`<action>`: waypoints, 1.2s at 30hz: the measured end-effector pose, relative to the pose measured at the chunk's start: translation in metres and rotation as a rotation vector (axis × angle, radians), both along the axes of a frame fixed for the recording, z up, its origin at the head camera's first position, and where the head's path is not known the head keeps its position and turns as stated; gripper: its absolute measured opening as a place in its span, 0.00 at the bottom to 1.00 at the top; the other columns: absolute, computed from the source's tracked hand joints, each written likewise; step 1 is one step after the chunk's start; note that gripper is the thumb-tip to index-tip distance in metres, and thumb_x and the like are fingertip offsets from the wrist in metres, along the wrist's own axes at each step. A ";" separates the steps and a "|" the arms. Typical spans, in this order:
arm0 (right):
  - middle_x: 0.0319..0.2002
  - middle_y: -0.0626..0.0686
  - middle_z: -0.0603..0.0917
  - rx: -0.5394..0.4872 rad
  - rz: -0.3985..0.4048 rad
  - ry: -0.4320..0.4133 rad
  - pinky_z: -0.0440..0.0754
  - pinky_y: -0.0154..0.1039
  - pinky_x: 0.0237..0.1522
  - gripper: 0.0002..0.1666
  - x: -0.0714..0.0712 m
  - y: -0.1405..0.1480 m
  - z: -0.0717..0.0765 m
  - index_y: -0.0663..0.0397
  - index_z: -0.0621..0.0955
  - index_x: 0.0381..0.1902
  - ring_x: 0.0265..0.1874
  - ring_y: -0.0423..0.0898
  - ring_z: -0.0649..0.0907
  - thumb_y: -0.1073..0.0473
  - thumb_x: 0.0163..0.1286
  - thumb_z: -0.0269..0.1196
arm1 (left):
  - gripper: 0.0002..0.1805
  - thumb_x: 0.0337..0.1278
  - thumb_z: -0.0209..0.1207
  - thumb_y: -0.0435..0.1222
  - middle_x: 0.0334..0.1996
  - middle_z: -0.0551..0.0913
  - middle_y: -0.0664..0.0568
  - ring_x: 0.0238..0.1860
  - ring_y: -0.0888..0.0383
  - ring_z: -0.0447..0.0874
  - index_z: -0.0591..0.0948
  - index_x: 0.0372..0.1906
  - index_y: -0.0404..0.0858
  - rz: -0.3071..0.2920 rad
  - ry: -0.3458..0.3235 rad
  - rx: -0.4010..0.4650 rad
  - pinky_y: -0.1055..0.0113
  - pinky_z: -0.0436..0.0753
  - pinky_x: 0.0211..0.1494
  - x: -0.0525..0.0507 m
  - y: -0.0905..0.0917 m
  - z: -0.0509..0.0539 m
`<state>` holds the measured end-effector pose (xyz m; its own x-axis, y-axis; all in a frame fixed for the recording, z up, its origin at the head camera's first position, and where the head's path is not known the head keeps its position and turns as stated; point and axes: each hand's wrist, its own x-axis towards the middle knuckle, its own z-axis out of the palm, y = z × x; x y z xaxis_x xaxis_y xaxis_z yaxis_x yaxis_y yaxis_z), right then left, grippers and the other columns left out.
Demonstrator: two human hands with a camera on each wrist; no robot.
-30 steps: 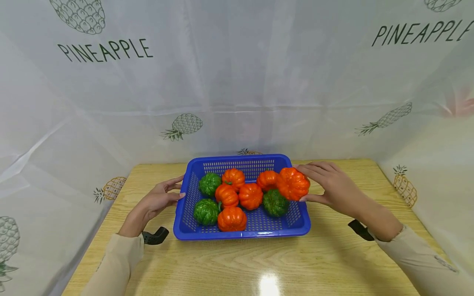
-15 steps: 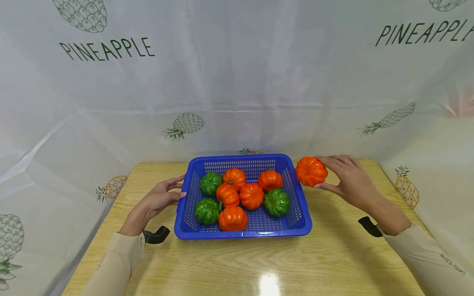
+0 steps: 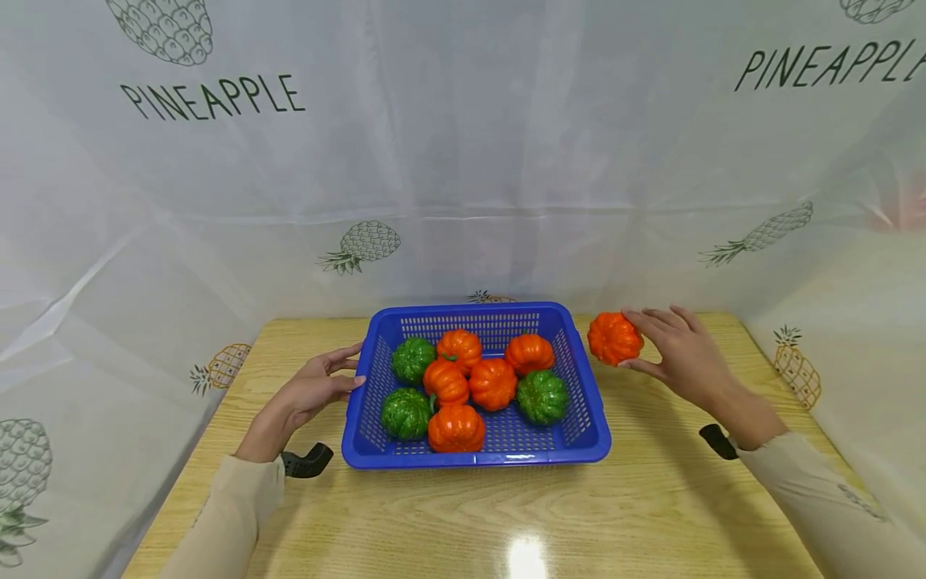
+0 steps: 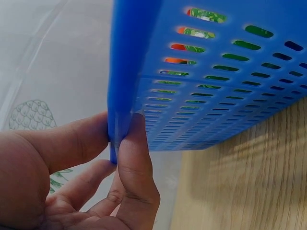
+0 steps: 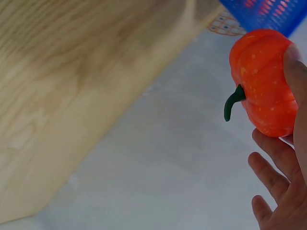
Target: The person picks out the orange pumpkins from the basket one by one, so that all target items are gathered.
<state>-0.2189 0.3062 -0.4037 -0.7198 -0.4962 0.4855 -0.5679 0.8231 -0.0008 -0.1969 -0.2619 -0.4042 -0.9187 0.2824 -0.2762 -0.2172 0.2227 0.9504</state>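
My left hand pinches the left rim of a blue plastic basket; the left wrist view has the thumb and a finger on either side of that rim. Just outside the basket's right side, my right hand holds a small orange pumpkin between thumb and fingers. Its curved green stem shows in the right wrist view. Whether this pumpkin touches the table is unclear. Inside the basket lie several orange pumpkins and three green ones, such as the front left green pumpkin.
The basket stands on a light wooden table. Behind and beside the table hangs a whitish sheet printed with pineapples and lettering. Black mounts are worn at both wrists.
My right hand has carried the orange pumpkin rightward, from over the basket's right end to outside its rim, then slightly lower. My left hand stays on the rim.
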 end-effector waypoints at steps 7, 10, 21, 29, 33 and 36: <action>0.56 0.69 0.86 0.015 -0.015 -0.019 0.66 0.69 0.70 0.50 -0.006 0.004 -0.013 0.65 0.78 0.68 0.58 0.67 0.81 0.28 0.68 0.64 | 0.40 0.78 0.55 0.26 0.75 0.60 0.25 0.42 0.62 0.87 0.50 0.86 0.33 0.008 -0.001 -0.002 0.64 0.88 0.49 0.000 0.001 0.000; 0.54 0.69 0.86 0.019 -0.030 -0.034 0.67 0.68 0.69 0.48 -0.009 0.006 -0.019 0.66 0.78 0.69 0.57 0.67 0.82 0.44 0.57 0.79 | 0.40 0.78 0.55 0.26 0.75 0.60 0.25 0.42 0.62 0.87 0.51 0.86 0.33 0.014 -0.003 -0.009 0.64 0.88 0.49 0.000 0.001 0.000; 0.55 0.72 0.85 0.045 -0.143 -0.145 0.65 0.70 0.71 0.47 -0.019 0.007 -0.033 0.67 0.75 0.71 0.59 0.70 0.80 0.48 0.61 0.79 | 0.40 0.78 0.55 0.26 0.75 0.61 0.25 0.42 0.61 0.87 0.52 0.85 0.32 0.018 -0.004 -0.011 0.64 0.88 0.49 0.000 0.001 0.000; 0.56 0.73 0.84 0.070 -0.148 -0.156 0.64 0.70 0.72 0.47 -0.024 0.008 -0.042 0.69 0.73 0.72 0.60 0.70 0.79 0.48 0.64 0.77 | 0.40 0.78 0.56 0.27 0.75 0.61 0.25 0.42 0.61 0.87 0.52 0.86 0.32 0.016 0.004 -0.004 0.63 0.88 0.50 0.001 0.001 0.000; 0.54 0.73 0.85 0.085 -0.141 -0.151 0.66 0.70 0.71 0.46 -0.026 0.008 -0.045 0.67 0.71 0.72 0.59 0.70 0.80 0.49 0.66 0.76 | 0.40 0.78 0.56 0.26 0.74 0.62 0.25 0.42 0.61 0.88 0.52 0.86 0.33 0.015 0.009 -0.001 0.63 0.88 0.50 0.001 0.001 -0.001; 0.54 0.74 0.85 0.084 -0.135 -0.146 0.67 0.70 0.70 0.45 -0.027 0.008 -0.049 0.67 0.70 0.72 0.58 0.71 0.81 0.50 0.66 0.76 | 0.40 0.78 0.56 0.26 0.74 0.62 0.25 0.41 0.61 0.88 0.52 0.86 0.33 0.016 0.011 0.001 0.63 0.88 0.50 0.000 0.001 -0.002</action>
